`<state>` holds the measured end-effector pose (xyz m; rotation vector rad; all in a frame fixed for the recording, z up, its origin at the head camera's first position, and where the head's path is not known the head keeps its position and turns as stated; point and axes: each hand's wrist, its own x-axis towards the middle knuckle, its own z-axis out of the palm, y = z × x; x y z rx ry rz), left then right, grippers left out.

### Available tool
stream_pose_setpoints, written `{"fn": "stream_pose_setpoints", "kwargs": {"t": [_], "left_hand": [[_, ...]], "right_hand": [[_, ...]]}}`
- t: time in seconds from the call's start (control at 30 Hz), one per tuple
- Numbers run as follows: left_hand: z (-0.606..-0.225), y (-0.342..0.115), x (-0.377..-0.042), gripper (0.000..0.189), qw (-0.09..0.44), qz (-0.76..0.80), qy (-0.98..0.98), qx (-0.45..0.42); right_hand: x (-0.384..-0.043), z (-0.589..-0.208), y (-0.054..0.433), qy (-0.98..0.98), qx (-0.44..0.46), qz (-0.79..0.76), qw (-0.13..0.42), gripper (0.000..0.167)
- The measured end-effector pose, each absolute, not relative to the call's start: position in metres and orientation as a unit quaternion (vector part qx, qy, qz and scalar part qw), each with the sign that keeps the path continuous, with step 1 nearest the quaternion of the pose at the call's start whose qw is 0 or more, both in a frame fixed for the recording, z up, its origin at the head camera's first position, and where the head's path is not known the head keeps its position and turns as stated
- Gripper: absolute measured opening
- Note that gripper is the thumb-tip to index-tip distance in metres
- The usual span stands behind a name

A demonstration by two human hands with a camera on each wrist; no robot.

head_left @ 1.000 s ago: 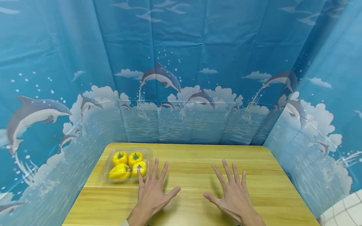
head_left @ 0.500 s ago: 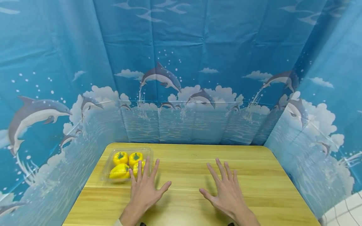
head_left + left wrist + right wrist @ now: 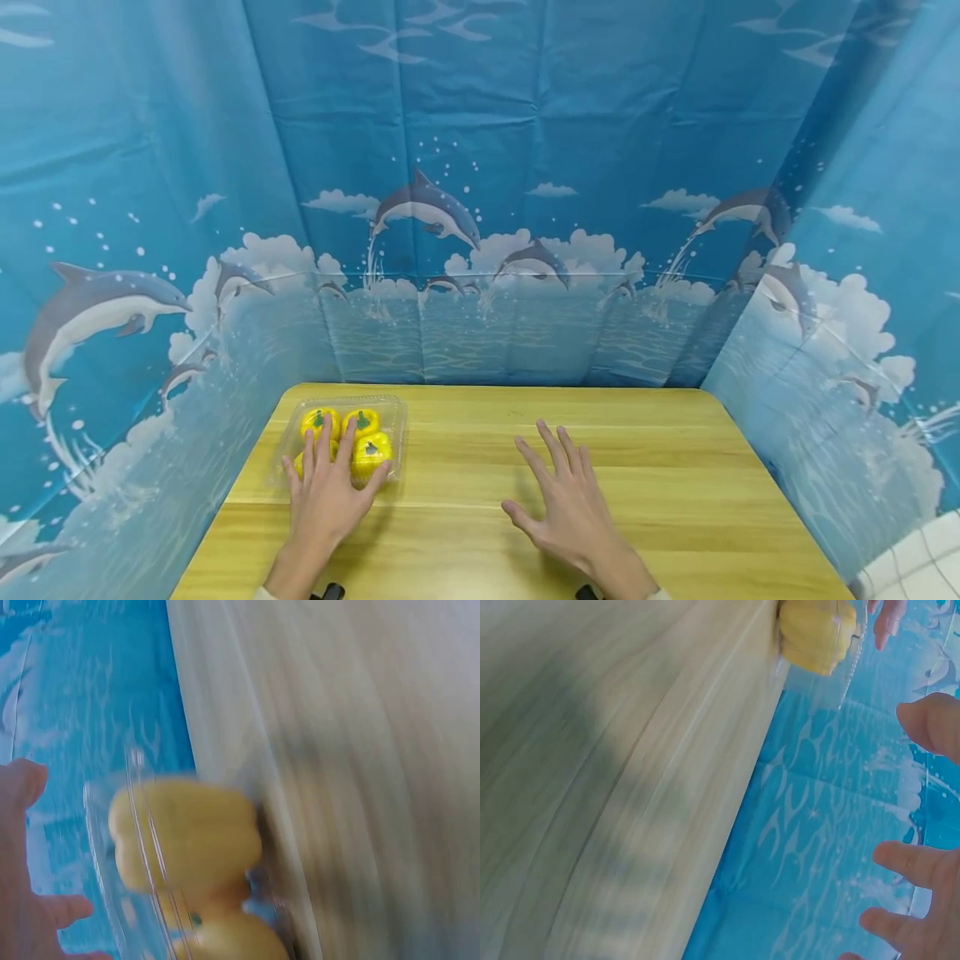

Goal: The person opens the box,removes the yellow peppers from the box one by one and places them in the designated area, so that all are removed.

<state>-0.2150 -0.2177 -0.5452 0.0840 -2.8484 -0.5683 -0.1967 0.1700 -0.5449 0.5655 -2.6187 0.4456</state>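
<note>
A clear plastic box (image 3: pixel 397 408) stands at the table's back left. Inside are several yellow bell peppers (image 3: pixel 372 454) with green stems; one of them is partly covered by my left hand. My left hand (image 3: pixel 324 500) is spread over the front of the box, its fingers apart and overlapping it in the head view. In the left wrist view, the fingers (image 3: pixel 30 862) appear beside the box wall, with a pepper (image 3: pixel 187 836) blurred behind the plastic. My right hand (image 3: pixel 566 508), holding nothing, hovers over the middle of the table with its fingers spread.
The wooden table (image 3: pixel 675 492) has light yellow planks and rounded back corners. A blue curtain (image 3: pixel 480 333) printed with dolphins hangs along its back and both sides. White tiles (image 3: pixel 911 562) show at the lower right.
My left hand has moved left, from beside the plastic box to over it. My right hand has drifted left too, fingers still spread. The box has stayed in place.
</note>
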Motion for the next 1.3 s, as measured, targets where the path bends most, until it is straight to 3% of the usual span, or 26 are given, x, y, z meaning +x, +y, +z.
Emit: {"fn": "stream_pose_setpoints", "kwargs": {"t": [0.3, 0.67, 0.87, 1.1, 1.3], "left_hand": [[-0.542, -0.261, -0.217, 0.105, 0.094, -0.207, -0.971, 0.077], [-0.548, -0.298, -0.217, 0.099, 0.025, -0.26, -0.958, 0.115], [-0.552, -0.301, -0.216, 0.099, 0.006, -0.286, -0.951, 0.119], [-0.556, -0.302, -0.216, 0.099, 0.001, -0.301, -0.946, 0.118], [-0.558, -0.301, -0.215, 0.099, 0.002, -0.305, -0.945, 0.117]], "right_hand": [[-0.204, -0.544, 0.148, -0.942, 0.224, 0.161, 0.189, 0.088], [-0.206, -0.544, 0.129, -0.938, 0.249, 0.175, 0.168, 0.087], [-0.206, -0.545, 0.121, -0.93, 0.268, 0.177, 0.178, 0.085], [-0.205, -0.546, 0.113, -0.933, 0.271, 0.194, 0.139, 0.085], [-0.202, -0.549, 0.104, -0.929, 0.28, 0.2, 0.136, 0.083]]}}
